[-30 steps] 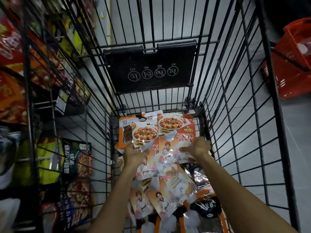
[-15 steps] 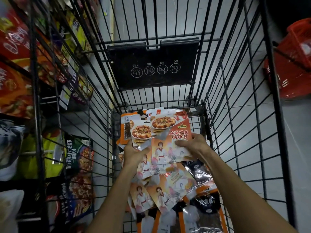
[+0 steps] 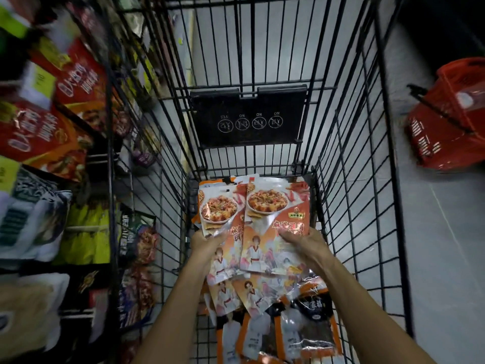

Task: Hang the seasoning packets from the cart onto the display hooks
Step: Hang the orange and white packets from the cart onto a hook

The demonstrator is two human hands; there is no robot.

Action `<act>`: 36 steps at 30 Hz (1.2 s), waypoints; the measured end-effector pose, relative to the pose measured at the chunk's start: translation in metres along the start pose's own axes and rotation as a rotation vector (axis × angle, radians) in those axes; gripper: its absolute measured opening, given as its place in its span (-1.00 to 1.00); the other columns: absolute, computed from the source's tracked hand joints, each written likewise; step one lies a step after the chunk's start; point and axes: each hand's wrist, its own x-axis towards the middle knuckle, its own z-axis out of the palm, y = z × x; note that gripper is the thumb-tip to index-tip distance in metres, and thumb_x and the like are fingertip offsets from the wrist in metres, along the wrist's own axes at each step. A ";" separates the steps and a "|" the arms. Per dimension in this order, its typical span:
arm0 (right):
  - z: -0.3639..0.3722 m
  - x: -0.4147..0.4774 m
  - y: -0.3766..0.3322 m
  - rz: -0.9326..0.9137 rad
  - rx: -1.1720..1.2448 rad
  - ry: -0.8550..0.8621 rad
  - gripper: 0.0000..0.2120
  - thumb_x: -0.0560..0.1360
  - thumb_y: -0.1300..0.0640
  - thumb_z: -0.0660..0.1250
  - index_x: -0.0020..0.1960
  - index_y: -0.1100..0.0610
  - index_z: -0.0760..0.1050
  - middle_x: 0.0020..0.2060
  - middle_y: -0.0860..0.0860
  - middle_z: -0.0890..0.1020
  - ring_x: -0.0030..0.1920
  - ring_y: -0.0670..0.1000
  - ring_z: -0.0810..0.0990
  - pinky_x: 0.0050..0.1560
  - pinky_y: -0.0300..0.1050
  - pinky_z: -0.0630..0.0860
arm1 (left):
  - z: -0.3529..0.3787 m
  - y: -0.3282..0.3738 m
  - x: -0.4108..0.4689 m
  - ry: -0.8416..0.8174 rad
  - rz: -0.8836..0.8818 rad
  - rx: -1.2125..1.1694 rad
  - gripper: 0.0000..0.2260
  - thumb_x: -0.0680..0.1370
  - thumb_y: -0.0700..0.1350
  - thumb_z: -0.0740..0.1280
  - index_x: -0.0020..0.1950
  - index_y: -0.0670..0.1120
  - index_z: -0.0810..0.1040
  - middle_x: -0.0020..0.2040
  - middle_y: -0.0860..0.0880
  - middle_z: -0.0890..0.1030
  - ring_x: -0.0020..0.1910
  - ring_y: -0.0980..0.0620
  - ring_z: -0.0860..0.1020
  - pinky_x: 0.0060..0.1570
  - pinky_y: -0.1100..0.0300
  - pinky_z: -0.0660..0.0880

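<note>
So the two seasoning packets in play are both up off the pile, held over the far end of the cart (image 3: 349, 195), just below the black fold-down seat flap (image 3: 249, 116) with the little white warning icons on it. The front seasoning packet (image 3: 275, 219) is orange-red with a plate of saucy food printed at the top, red characters in the middle and a cartoon cook in white lower down. The right hand (image 3: 304, 245) has hold of it at its right edge, fingers curled over the printed face. The second seasoning packet (image 3: 217, 208) has the same design and sits just left of the first, its right edge tucked behind it. The left hand (image 3: 203, 241) pinches it at the lower left corner, and there may be another packet or two bunched in that grip, can't really tell. Both packets are tilted with their tops toward the far wall of the cart. Under them, on the cart floor, lies a loose pile of matching packets (image 3: 252, 292), fanned out and overlapping, and closer to the near end a few darker packets with orange borders (image 3: 312, 327). Off to the left, through the cart's wire side, is the store display with red packets (image 3: 39, 137) hanging up top and yellow-green bags (image 3: 86, 232) lower down, all pretty blurry. On the right, a red shopping basket (image 3: 451, 119) sits on the grey floor (image 3: 433, 258), well apart from the cart.
</note>
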 end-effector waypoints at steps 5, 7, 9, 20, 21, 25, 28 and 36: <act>-0.005 -0.054 -0.005 0.014 -0.080 -0.081 -0.49 0.15 0.05 0.55 0.03 0.21 0.53 -0.21 0.10 0.72 -0.20 0.13 0.72 -0.21 0.00 0.64 | -0.032 0.011 -0.053 0.035 0.105 0.018 -0.47 0.47 -0.13 0.45 0.28 -0.39 0.35 -0.14 -0.23 0.55 -0.35 -0.07 0.49 -0.41 0.13 0.39; -0.005 -0.079 -0.011 -0.005 -0.111 -0.132 -0.46 0.12 0.02 0.55 0.03 0.20 0.54 -0.20 0.08 0.73 -0.19 0.12 0.72 -0.19 -0.01 0.64 | -0.045 0.017 -0.082 0.062 0.143 0.007 -0.57 0.47 -0.12 0.45 0.22 -0.32 0.42 -0.07 -0.25 0.60 -0.27 -0.08 0.52 -0.37 0.13 0.42; -0.006 -0.105 -0.017 -0.025 -0.137 -0.175 -0.43 0.09 0.01 0.56 0.02 0.21 0.54 -0.20 0.08 0.73 -0.18 0.13 0.72 -0.15 0.02 0.63 | -0.059 0.019 -0.112 0.120 0.181 -0.008 -0.64 0.46 -0.13 0.45 0.13 -0.25 0.41 -0.16 -0.14 0.58 -0.33 -0.02 0.50 -0.42 0.20 0.41; 0.004 -0.268 -0.064 -0.249 -0.287 -0.422 -0.69 0.31 0.13 0.54 -0.04 0.20 0.52 -0.22 0.10 0.70 -0.29 0.06 0.70 -0.36 -0.12 0.59 | -0.149 -0.015 -0.312 0.350 0.400 -0.243 -0.80 0.47 -0.19 0.45 -0.26 -0.11 0.45 -0.53 0.01 0.40 -0.61 0.09 0.31 -0.56 0.28 0.23; 0.009 -0.284 -0.067 -0.271 -0.315 -0.450 -0.73 0.34 0.12 0.53 -0.04 0.19 0.53 -0.21 0.09 0.69 -0.29 0.04 0.70 -0.34 -0.12 0.59 | -0.160 -0.020 -0.333 0.391 0.426 -0.266 -0.78 0.47 -0.18 0.45 -0.29 -0.10 0.43 -0.56 0.04 0.38 -0.61 0.08 0.30 -0.56 0.29 0.22; 0.036 -0.350 -0.068 -0.366 -0.348 -0.610 -0.84 0.41 0.25 0.48 -0.08 0.23 0.53 -0.25 0.08 0.67 -0.46 -0.13 0.64 -0.54 -0.33 0.48 | -0.207 -0.038 -0.422 0.542 0.567 -0.335 -0.76 0.46 -0.15 0.47 -0.34 -0.03 0.47 -0.57 0.06 0.36 -0.59 0.04 0.30 -0.55 0.25 0.24; 0.066 -0.404 -0.062 -0.418 -0.372 -0.742 -0.82 0.38 0.28 0.49 -0.09 0.24 0.53 -0.35 0.03 0.67 -0.48 -0.14 0.63 -0.55 -0.35 0.46 | -0.240 -0.057 -0.495 0.649 0.642 -0.364 -0.59 0.44 -0.13 0.48 -0.53 0.02 0.36 -0.60 0.07 0.27 -0.63 0.08 0.27 -0.58 0.31 0.21; 0.157 -0.561 -0.013 -0.574 -0.493 -1.171 -0.52 0.11 -0.04 0.58 -0.03 0.13 0.63 -0.11 0.02 0.73 -0.07 0.02 0.69 -0.08 -0.14 0.59 | -0.314 -0.137 -0.693 1.028 0.747 -0.431 -0.77 0.49 -0.20 0.41 -0.32 -0.07 0.46 -0.60 0.02 0.39 -0.64 0.10 0.31 -0.61 0.28 0.28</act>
